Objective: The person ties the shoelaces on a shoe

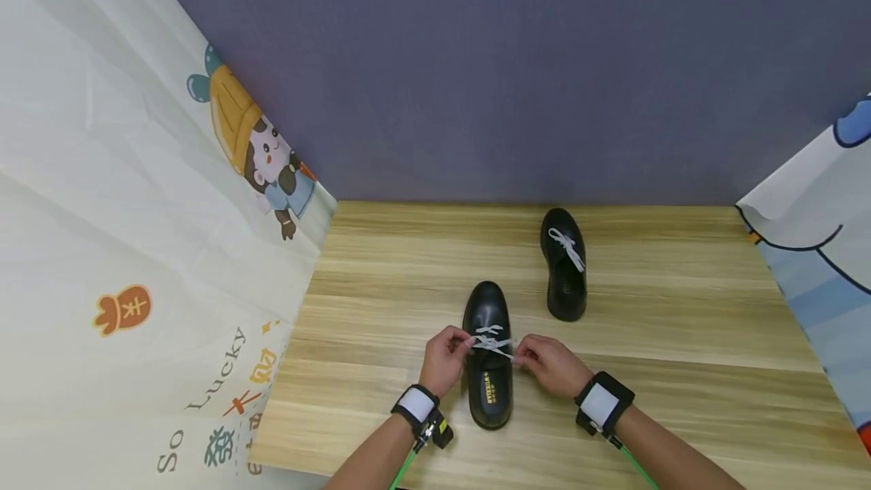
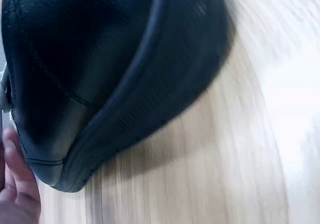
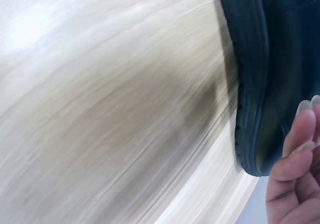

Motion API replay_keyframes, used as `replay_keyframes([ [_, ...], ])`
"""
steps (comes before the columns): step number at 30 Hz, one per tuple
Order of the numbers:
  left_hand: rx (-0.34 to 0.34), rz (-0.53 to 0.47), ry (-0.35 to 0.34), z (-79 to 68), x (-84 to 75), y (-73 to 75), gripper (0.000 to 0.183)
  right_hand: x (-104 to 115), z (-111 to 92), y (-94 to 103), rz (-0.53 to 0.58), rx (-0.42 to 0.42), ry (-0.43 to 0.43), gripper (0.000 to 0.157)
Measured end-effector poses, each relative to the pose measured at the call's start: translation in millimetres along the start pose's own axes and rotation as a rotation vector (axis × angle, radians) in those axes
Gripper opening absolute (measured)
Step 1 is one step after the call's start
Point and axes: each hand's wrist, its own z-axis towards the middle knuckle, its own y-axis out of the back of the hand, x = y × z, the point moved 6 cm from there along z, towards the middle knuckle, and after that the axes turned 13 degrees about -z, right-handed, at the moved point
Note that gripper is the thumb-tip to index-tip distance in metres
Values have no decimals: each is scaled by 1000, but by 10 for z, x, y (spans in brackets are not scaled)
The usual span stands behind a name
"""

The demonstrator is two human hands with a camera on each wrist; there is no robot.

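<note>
A black leather shoe (image 1: 486,299) stands on the wooden board, toe pointing away from me, with its white shoelace (image 1: 491,342) crossed over the opening. On its left side my left hand (image 1: 444,360) pinches one part of the lace. My right hand (image 1: 554,366), just off the right side, pinches another part, which is drawn out taut. The shoe's dark side (image 2: 105,69) fills much of the left wrist view, my left hand (image 2: 20,184) at the edge. In the right wrist view, thumb and finger of my right hand (image 3: 295,174) meet beside the shoe (image 3: 250,69); the lace is hidden there.
A second black shoe (image 1: 565,286), its white lace tied in a bow (image 1: 568,248), stands farther back to the right. The wooden board (image 1: 395,263) meets a dark grey-blue surface (image 1: 517,82) behind. Printed cloths (image 1: 170,248) flank both sides.
</note>
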Motion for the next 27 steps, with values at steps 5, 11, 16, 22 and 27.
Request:
replay_keyframes([
  [5,40,-98,32,7,-67,-27,16,-29,-36,44,26,-2,23,14],
  [11,117,-27,-29,13,-77,-61,17,-72,-46,65,23,2,7,18],
  [16,82,43,-18,43,-32,-30,5,-101,-35,99,16,-4,4,16],
  [22,67,30,-4,40,-24,-19,8,-117,-44,138,14,-39,45,12],
  [27,96,39,-74,23,-50,-34,8,-58,-10,181,-6,-128,55,16],
])
